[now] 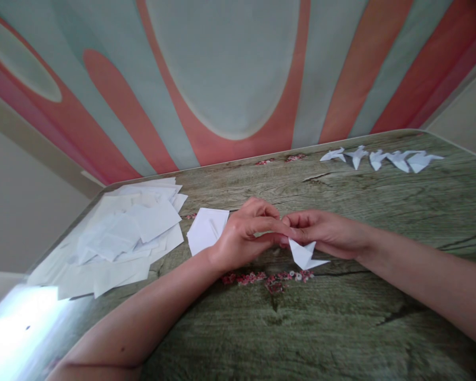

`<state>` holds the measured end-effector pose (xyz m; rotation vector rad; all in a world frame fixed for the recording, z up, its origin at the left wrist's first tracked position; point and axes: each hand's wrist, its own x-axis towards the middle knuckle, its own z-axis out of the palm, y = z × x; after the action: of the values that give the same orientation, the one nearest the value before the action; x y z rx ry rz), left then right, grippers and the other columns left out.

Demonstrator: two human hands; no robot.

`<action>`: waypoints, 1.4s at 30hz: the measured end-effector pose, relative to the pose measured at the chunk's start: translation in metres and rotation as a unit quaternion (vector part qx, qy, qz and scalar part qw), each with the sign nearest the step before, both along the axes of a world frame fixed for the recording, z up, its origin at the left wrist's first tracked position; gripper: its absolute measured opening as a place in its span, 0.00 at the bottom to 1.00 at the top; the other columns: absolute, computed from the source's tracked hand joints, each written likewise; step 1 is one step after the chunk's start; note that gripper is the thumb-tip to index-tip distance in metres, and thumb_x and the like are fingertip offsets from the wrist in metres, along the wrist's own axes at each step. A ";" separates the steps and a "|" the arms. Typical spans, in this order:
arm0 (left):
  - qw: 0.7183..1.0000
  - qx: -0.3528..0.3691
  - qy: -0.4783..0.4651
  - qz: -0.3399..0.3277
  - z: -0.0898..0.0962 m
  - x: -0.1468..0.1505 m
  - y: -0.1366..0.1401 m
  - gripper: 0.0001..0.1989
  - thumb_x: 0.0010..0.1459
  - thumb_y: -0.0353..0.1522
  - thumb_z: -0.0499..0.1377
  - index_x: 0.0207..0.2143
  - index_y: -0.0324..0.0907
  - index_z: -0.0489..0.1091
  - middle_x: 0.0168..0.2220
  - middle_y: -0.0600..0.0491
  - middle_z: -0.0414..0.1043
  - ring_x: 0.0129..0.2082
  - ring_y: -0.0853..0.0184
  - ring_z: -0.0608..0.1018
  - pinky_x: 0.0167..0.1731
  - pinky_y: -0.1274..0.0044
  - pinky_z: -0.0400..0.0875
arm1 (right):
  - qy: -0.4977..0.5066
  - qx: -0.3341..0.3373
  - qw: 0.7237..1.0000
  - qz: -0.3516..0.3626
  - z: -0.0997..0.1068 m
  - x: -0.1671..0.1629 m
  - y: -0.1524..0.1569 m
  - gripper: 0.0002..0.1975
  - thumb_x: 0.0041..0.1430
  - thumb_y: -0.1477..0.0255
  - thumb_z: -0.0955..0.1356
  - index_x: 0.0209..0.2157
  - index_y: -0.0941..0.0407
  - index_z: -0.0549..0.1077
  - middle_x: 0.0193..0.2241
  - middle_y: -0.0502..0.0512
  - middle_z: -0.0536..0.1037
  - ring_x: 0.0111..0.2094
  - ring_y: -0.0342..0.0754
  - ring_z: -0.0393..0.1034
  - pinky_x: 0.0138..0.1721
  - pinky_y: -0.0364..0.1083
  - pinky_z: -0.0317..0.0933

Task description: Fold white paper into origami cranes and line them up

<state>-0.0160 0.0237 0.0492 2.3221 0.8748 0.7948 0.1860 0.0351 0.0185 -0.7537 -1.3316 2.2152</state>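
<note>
Between my two hands is a small folded white paper crane [302,255], its pointed ends angled down and to the right. My left hand [254,230] pinches its upper part with thumb and fingertips. From the other side my right hand [321,230] grips the same spot, its fingers meeting those of the left. The pinched part of the paper is hidden by the fingers. Just left of my left hand lies a flat stack of white paper [206,227] with a thin white strip on top.
A loose pile of white paper sheets [122,233] covers the table's left side. Several finished paper cranes [376,157] stand in a row at the back right. The wood-patterned table [301,328] meets a wall with red and pale shapes [222,79].
</note>
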 end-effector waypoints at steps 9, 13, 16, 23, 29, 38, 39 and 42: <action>0.991 0.111 0.047 -0.059 0.005 -0.002 0.003 0.06 0.59 0.30 0.58 0.34 0.42 0.76 0.37 0.50 0.71 0.40 0.67 0.71 0.44 0.72 0.65 | -0.046 0.047 0.995 -0.070 -0.009 0.006 0.012 0.12 0.51 0.63 0.72 0.30 0.57 0.72 0.25 0.47 0.71 0.24 0.39 0.62 0.27 0.41 0.55; 0.973 0.166 0.161 -0.021 0.011 -0.007 0.002 0.09 0.62 0.32 0.54 0.35 0.40 0.73 0.36 0.50 0.72 0.41 0.64 0.71 0.44 0.70 0.64 | -0.140 0.291 0.925 -0.198 0.002 0.010 0.013 0.11 0.56 0.60 0.68 0.34 0.54 0.74 0.32 0.49 0.75 0.33 0.44 0.67 0.37 0.45 0.59; 0.954 0.207 0.219 0.001 0.015 -0.008 0.000 0.11 0.64 0.33 0.51 0.34 0.39 0.72 0.35 0.50 0.73 0.41 0.63 0.71 0.45 0.69 0.63 | -0.239 0.418 0.862 -0.156 0.010 0.008 0.006 0.10 0.55 0.61 0.69 0.35 0.52 0.74 0.34 0.49 0.76 0.36 0.47 0.69 0.40 0.47 0.59; 0.931 0.253 0.261 0.015 0.017 -0.007 -0.003 0.12 0.64 0.31 0.49 0.34 0.39 0.71 0.34 0.50 0.72 0.39 0.64 0.71 0.43 0.70 0.62 | -0.253 0.504 0.809 -0.165 0.001 -0.002 -0.008 0.08 0.54 0.68 0.70 0.38 0.52 0.72 0.35 0.48 0.75 0.38 0.45 0.69 0.42 0.46 0.61; 0.930 0.258 0.263 0.010 0.017 -0.007 -0.002 0.11 0.64 0.31 0.50 0.33 0.39 0.71 0.32 0.51 0.72 0.36 0.66 0.71 0.42 0.71 0.62 | -0.271 0.482 0.813 -0.183 0.003 -0.005 -0.011 0.06 0.53 0.69 0.70 0.35 0.52 0.72 0.31 0.46 0.76 0.33 0.44 0.70 0.38 0.44 0.62; 0.935 0.249 0.254 0.010 0.015 -0.007 -0.001 0.11 0.64 0.32 0.51 0.34 0.39 0.71 0.31 0.51 0.72 0.35 0.66 0.71 0.40 0.72 0.63 | -0.228 0.584 0.754 -0.195 0.000 -0.004 -0.009 0.04 0.55 0.71 0.69 0.33 0.54 0.71 0.32 0.52 0.74 0.38 0.48 0.68 0.42 0.49 0.62; 0.934 0.250 0.255 0.010 0.015 -0.006 -0.001 0.11 0.64 0.32 0.51 0.33 0.39 0.71 0.31 0.52 0.72 0.35 0.66 0.71 0.40 0.72 0.63 | -0.224 0.602 0.742 -0.193 0.000 -0.005 -0.009 0.03 0.55 0.72 0.69 0.33 0.55 0.70 0.32 0.53 0.74 0.39 0.49 0.68 0.42 0.50 0.62; 0.934 0.251 0.255 0.010 0.013 -0.005 -0.001 0.11 0.64 0.32 0.51 0.33 0.38 0.71 0.31 0.52 0.72 0.35 0.66 0.71 0.40 0.72 0.63 | -0.233 0.634 0.712 -0.191 0.000 -0.006 -0.010 0.04 0.54 0.75 0.69 0.33 0.56 0.70 0.33 0.55 0.75 0.40 0.51 0.67 0.43 0.51 0.61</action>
<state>-0.0211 0.0225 0.0627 3.0618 0.9918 0.4549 0.1801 0.0253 0.0185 -0.8511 -2.1832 0.4071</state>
